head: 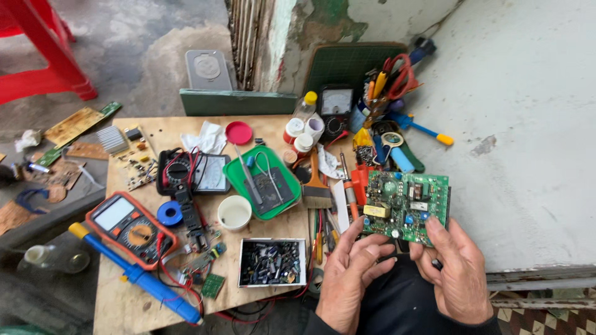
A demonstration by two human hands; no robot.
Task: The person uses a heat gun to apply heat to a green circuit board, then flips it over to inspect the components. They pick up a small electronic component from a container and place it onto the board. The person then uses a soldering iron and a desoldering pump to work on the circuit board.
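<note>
Green circuit board is up off the table, held between both hands over the person's lap, component side up. Left hand pinches its lower left edge with thumb and fingertips, right hand grips the lower right corner with the thumb on top. Just left of it sits the plywood table, with a box of small parts, a brush, a green tray and an orange multimeter.
</note>
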